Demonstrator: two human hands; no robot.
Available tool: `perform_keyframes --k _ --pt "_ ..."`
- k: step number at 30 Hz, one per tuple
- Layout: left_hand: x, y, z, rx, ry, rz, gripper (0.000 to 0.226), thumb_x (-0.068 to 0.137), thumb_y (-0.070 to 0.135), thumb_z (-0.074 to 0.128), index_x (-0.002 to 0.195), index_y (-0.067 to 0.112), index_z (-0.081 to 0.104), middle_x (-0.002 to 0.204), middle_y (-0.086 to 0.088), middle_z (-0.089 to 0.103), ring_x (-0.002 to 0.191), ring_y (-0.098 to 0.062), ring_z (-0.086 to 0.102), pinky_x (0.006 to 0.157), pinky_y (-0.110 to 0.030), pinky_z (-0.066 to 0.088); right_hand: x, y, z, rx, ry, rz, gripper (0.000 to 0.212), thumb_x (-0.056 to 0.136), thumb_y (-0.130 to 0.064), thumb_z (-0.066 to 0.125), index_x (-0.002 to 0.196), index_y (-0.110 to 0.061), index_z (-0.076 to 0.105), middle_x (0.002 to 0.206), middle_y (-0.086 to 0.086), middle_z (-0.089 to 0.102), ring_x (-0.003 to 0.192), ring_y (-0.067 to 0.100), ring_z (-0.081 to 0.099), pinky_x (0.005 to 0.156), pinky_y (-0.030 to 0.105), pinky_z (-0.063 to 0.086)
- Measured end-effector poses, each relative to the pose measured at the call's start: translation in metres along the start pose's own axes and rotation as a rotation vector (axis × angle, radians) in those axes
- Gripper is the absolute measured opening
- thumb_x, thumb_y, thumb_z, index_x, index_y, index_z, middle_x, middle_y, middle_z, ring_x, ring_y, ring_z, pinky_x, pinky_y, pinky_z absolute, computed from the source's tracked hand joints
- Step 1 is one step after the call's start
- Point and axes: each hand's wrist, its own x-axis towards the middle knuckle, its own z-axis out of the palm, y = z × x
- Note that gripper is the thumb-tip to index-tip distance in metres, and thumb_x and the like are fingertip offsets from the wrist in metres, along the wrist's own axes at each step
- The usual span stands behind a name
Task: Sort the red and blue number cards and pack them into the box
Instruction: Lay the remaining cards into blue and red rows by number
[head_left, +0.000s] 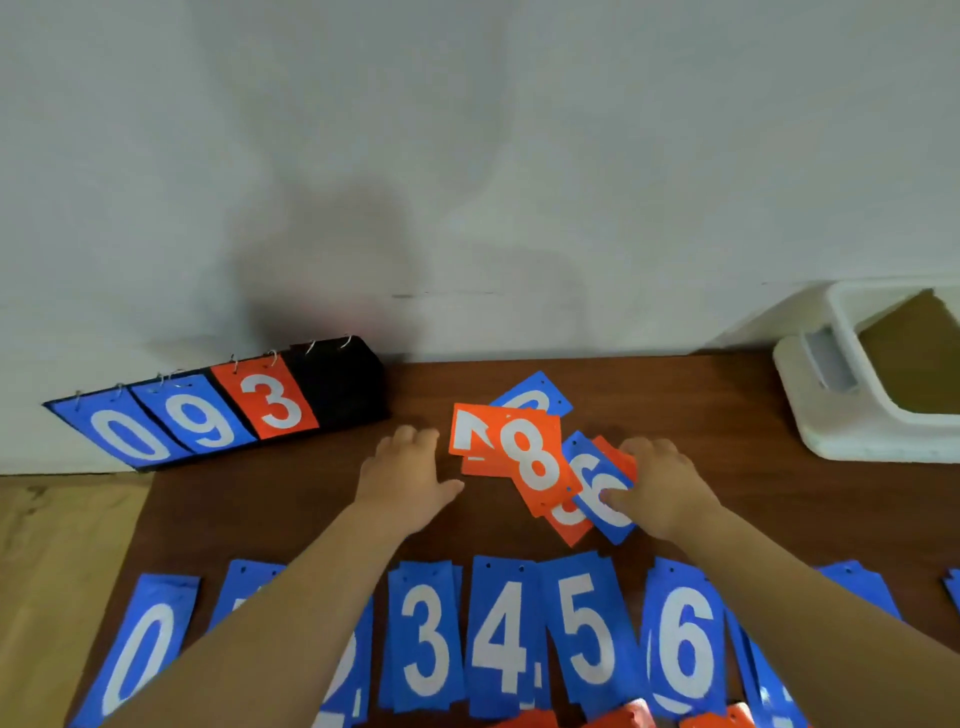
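Left hand (408, 475) spread flat on tabletop (727, 415), 9 o'clock of card pile (524, 452); right hand (662, 486) pinches blue 6 card (597, 512), pile's 4 o'clock.

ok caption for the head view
Right hand grips a blue 6 card from the mixed pile, left hand beside it.

On the brown wooden table (753, 441), we have the black flip scoreboard with ringed cards (337, 387) far left and the white plastic box (831, 421) far right. Between them lies a heap of red and blue number cards (535, 460), our left hand (410, 473) flat just left of it, our right hand (662, 483) curled over its right edge. A row of blue number cards (587, 629) spans the near side.
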Motion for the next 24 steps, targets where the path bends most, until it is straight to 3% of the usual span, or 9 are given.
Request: perform_keyframes --k 5,14,17,20,24 --pt "0.057 0.007 -0.001 0.007 -0.019 0.113 0.084 0.079 0.060 0.075 0.147 0.029 0.038 0.142 -0.001 0.043 0.130 -0.027 0.044 0.104 -0.046 0.045 0.019 -0.011 0.019 -0.104 -0.013 0.064 0.102 0.070 -0.064 0.079 0.150 -0.028 0.027 0.144 0.005 0.037 0.133 0.030 0.041 0.105 0.045 0.048" --pt "0.103 0.017 0.012 0.072 -0.032 0.259 0.091 0.077 0.052 0.080 0.152 0.033 0.034 0.147 0.002 0.043 0.136 -0.025 0.039 0.109 -0.043 0.040 0.035 0.000 0.034 -0.018 0.033 0.085 0.110 0.064 -0.057 0.088 0.150 -0.033 0.025 0.141 0.000 0.038 0.132 0.026 0.043 0.105 0.041 0.048" --pt "0.100 0.014 0.013 0.021 -0.049 0.235 0.086 0.078 0.048 0.082 0.150 0.035 0.036 0.143 0.003 0.044 0.133 -0.024 0.043 0.107 -0.042 0.044 0.035 0.003 0.037 0.058 0.050 0.083 0.108 0.065 -0.051 0.090 0.150 -0.036 0.025 0.140 -0.002 0.038 0.127 0.021 0.048 0.096 0.037 0.056" --pt "0.091 0.009 0.013 -0.171 -0.072 0.204 0.069 0.090 0.029 0.075 0.148 0.037 0.038 0.142 0.005 0.046 0.127 -0.019 0.053 0.096 -0.034 0.054 0.030 0.005 0.041 0.151 0.086 0.114 0.103 0.069 -0.043 0.091 0.149 -0.040 0.026 0.140 -0.003 0.033 0.114 0.015 0.054 0.076 0.028 0.060" --pt "0.069 -0.003 0.012 -0.451 -0.046 0.156 0.046 0.102 0.032 0.058 0.145 0.039 0.044 0.141 0.007 0.054 0.123 -0.015 0.058 0.096 -0.035 0.056 0.019 0.005 0.046 0.262 0.213 0.168 0.090 0.079 -0.029 0.086 0.148 -0.039 0.030 0.142 0.001 0.031 0.115 0.021 0.062 0.071 0.028 0.064"
